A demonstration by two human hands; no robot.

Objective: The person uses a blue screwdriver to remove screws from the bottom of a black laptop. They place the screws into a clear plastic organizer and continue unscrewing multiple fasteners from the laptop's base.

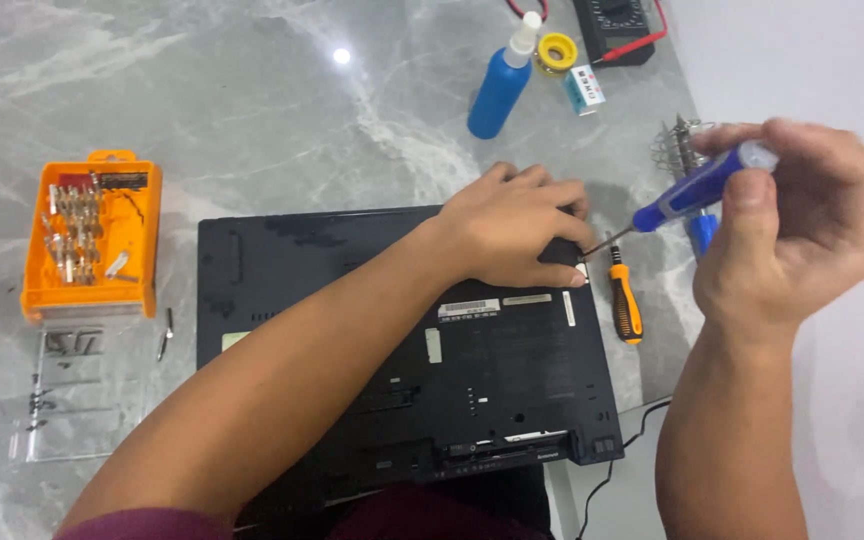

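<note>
On the bench (252,90), an orange case (92,240) holds bits. Left hand (512,225) rests flat, fingers together, on the laptop (512,370); right hand (802,220) pinches a blue screwdriver (687,195).

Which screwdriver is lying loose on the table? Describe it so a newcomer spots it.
Start at the black laptop lying upside down on the grey marble table. Just off its right edge, below the left hand, lies a short screwdriver. Its orange-and-black handle sets it apart from the blue-handled screwdriver held in the right hand.

A grey marbled tabletop (282,110) with white veins reflects one bright lamp glare (341,56).
</note>
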